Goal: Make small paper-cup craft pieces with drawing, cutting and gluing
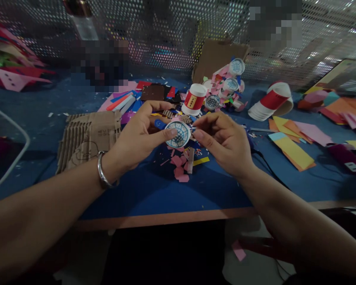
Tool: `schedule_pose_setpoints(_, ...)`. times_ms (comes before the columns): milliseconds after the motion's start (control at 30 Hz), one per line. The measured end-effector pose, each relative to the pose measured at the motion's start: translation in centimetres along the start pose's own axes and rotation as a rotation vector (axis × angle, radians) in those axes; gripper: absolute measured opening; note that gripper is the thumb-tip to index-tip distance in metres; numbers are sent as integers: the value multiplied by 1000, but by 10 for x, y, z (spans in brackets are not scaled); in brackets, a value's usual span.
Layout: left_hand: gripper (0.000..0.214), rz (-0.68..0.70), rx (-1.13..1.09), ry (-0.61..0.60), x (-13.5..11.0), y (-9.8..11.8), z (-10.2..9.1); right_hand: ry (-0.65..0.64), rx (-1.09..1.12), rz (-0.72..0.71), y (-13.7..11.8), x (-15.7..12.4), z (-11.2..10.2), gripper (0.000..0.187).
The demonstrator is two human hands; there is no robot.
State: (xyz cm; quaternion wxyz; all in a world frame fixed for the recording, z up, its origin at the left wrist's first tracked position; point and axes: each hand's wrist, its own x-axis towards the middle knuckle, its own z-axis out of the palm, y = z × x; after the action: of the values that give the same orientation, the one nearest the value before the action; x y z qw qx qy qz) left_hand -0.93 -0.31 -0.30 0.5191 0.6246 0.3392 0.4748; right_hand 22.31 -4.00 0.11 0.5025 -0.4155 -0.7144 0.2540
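My left hand (139,132) pinches a small round white piece (180,136) with a blue grid drawn on its face, the thumb lying over its left side. A blue tab (159,124) sticks out at the disc's upper left edge. Close to the disc's right edge is my right hand (227,140), its thumb and fingertips drawn together; what they hold, if anything, I cannot make out. Below the disc lie pink paper scraps (180,166) and a yellow strip (201,161). Just behind the hands a red and white paper cup (193,99) stands upside down.
Corrugated cardboard (90,136) lies at left. Behind the cup, several similar grid-marked discs (231,84) sit among pink scraps. Paper cups (269,102) lie on their side at right, near coloured paper sheets (293,152) and a purple power strip (347,158). A perforated metal screen (166,35) closes off the back.
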Motion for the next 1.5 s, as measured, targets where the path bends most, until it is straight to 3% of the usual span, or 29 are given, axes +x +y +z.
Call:
schedule_pose_setpoints(300,64,8,3,46,-2,-2,4,-108,182,83,11,7,2,33)
schedule_pose_setpoints(467,70,-62,-123,-15,-2,-2,4,-31,248,158,17,11,-5,30)
schedule_pose_setpoints(600,73,-100,-105,-36,-1,-2,-1,102,308,225,22,24,-23,19)
schedule_pose_setpoints(733,66,-78,-9,-43,1,-4,-5,283,283,161,33,60,-59,28)
schedule_pose_setpoints(833,58,-56,10,-51,2,-6,-7,360,207,127,48,102,-92,24)
schedule_pose_setpoints(900,56,-52,14,-59,3,-7,-7,499,152,117,61,133,-111,24)
schedule_pose_setpoints(1067,59,-51,38,-65,2,-4,-8,669,57,290,105,200,-137,36)
schedule_pose_setpoints(1267,57,-82,83,-105,1,-4,-11,649,6,450,150,237,-149,54)
schedule_pose_setpoints(1500,54,-82,110,-105,3,-7,-14,583,21,329,173,267,-162,69)
